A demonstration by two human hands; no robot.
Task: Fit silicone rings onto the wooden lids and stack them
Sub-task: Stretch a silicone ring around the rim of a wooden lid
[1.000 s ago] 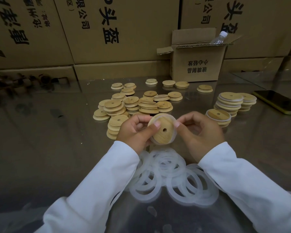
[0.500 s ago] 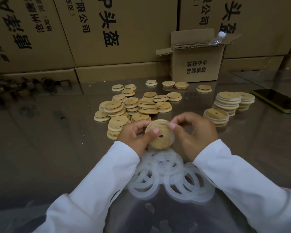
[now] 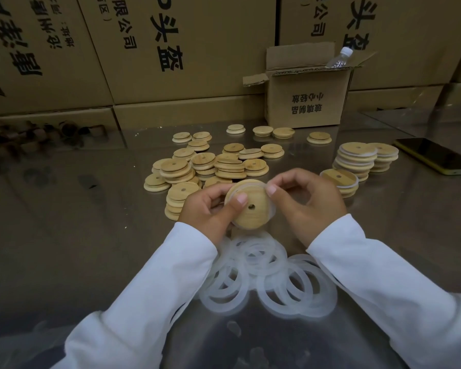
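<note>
A wooden lid (image 3: 250, 210) with a centre hole is held tilted above the tabletop (image 3: 77, 222) and is gripped by both hands. The left hand (image 3: 208, 209) is curled round its left edge with the thumb pressed on the face. A translucent silicone ring (image 3: 271, 213) is pinched at the lid's upper right rim by the right hand (image 3: 309, 206). The ring appears partly seated round the rim. A heap of loose rings (image 3: 266, 278) lies just below the lid, bare lids (image 3: 210, 166) are piled behind it, and ringed stacks (image 3: 357, 158) stand to its right. The lid is judged light, stiff and smooth, best taken by its edge. The ring is judged soft and stretchy, best worked round the rim bit by bit.
</note>
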